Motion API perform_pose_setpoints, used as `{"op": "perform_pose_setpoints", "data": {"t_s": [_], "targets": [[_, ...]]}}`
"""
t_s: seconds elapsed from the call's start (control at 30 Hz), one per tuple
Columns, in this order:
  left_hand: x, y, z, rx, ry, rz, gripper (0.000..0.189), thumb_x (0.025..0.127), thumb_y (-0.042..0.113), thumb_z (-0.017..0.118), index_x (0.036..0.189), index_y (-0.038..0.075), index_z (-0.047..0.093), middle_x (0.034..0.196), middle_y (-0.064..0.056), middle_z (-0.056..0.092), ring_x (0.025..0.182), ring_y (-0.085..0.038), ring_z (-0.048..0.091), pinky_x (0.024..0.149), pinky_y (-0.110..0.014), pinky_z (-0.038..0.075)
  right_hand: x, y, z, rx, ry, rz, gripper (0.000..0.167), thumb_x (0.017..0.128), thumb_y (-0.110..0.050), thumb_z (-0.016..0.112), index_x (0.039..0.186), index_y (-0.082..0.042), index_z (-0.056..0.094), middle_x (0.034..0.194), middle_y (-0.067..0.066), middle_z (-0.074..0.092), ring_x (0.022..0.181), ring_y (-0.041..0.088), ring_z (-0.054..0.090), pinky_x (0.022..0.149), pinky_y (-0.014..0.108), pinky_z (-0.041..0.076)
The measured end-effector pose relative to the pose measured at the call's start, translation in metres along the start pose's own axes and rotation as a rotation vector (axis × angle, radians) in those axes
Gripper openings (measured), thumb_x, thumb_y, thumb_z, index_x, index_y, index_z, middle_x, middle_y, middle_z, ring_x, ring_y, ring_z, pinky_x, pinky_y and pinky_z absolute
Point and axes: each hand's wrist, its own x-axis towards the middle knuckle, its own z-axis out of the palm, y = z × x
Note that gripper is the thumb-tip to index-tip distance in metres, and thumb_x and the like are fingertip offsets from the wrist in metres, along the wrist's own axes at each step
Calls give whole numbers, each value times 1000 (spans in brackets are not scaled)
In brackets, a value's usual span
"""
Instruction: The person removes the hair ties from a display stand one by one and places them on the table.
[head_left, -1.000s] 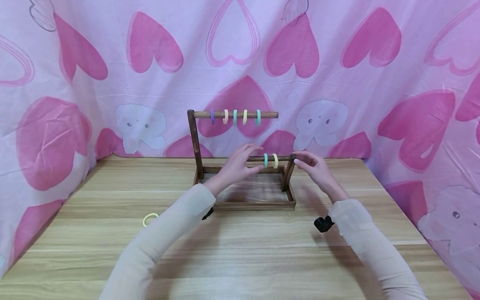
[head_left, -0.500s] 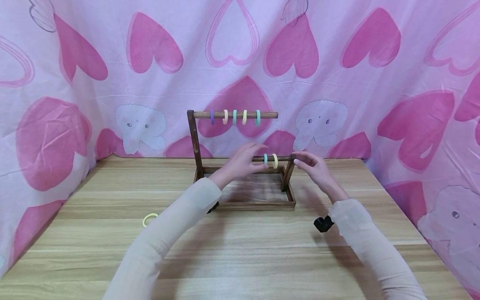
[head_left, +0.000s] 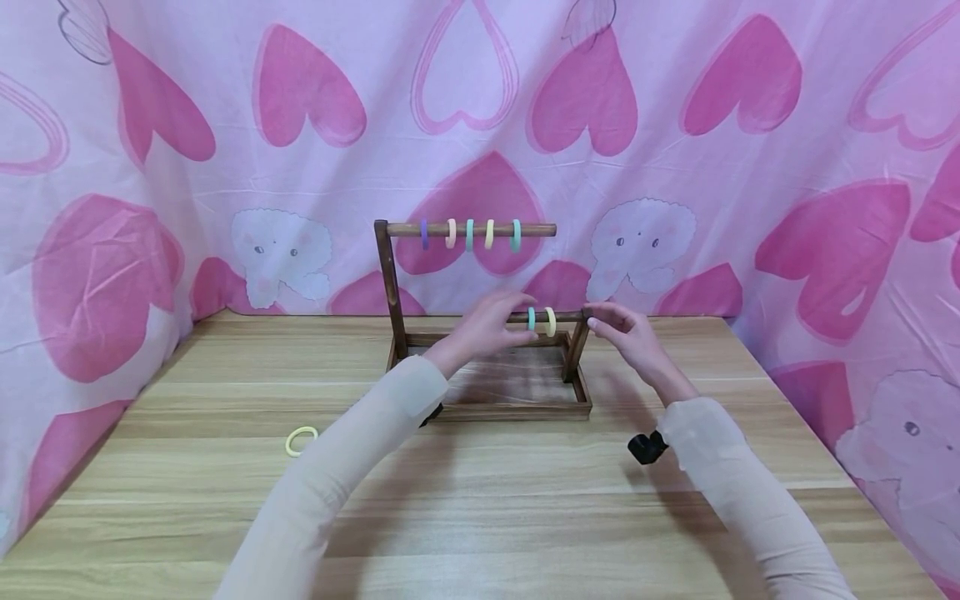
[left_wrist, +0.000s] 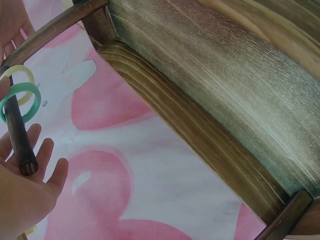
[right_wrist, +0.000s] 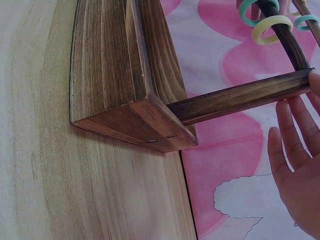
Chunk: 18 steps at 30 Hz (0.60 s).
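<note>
A dark wooden rack (head_left: 517,411) stands on the table with two bars. On its lower bar (left_wrist: 20,140) hang a green hair tie (head_left: 532,319) and a yellow hair tie (head_left: 551,322), side by side. My left hand (head_left: 483,325) reaches round the bar's free end; thumb and forefinger hold the green hair tie at its top and bottom edges. My right hand (head_left: 628,335) grips the top of the short post (head_left: 576,354), thumb in front, fingers behind. In the right wrist view the other fingers (right_wrist: 295,130) are extended past the post.
Several hair ties in purple, peach, green and yellow hang apart along the upper bar (head_left: 536,230). One more yellow hair tie (head_left: 302,428) lies on the wooden table (head_left: 540,508) at the left, near the left sleeve. A pink heart-patterned cloth (head_left: 465,75) surrounds the table.
My left hand has moved a little to the right along the lower bar, its fingertips coming over the green hair tie. My right hand and the rack have stayed put.
</note>
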Motion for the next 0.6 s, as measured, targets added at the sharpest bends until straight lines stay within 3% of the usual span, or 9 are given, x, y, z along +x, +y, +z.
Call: {"op": "perform_pose_setpoints", "data": {"t_s": [0.23, 0.6], "targets": [[1, -1, 3, -24, 2, -1, 51, 77, 30, 68, 121, 10, 52, 117, 0, 54, 106, -15, 48, 90, -26, 34, 0, 0, -1, 10, 6, -7, 40, 86, -24, 58, 119, -2, 53, 116, 7, 55, 101, 11, 52, 81, 23, 42], [-1, 0, 2, -16, 17, 11, 44, 78, 28, 67, 117, 12, 54, 112, 1, 57, 104, -16, 51, 87, -25, 36, 1, 1, -1, -3, 8, 4, 43, 86, -25, 58, 120, 1, 51, 115, 7, 55, 101, 11, 52, 81, 22, 42]]}}
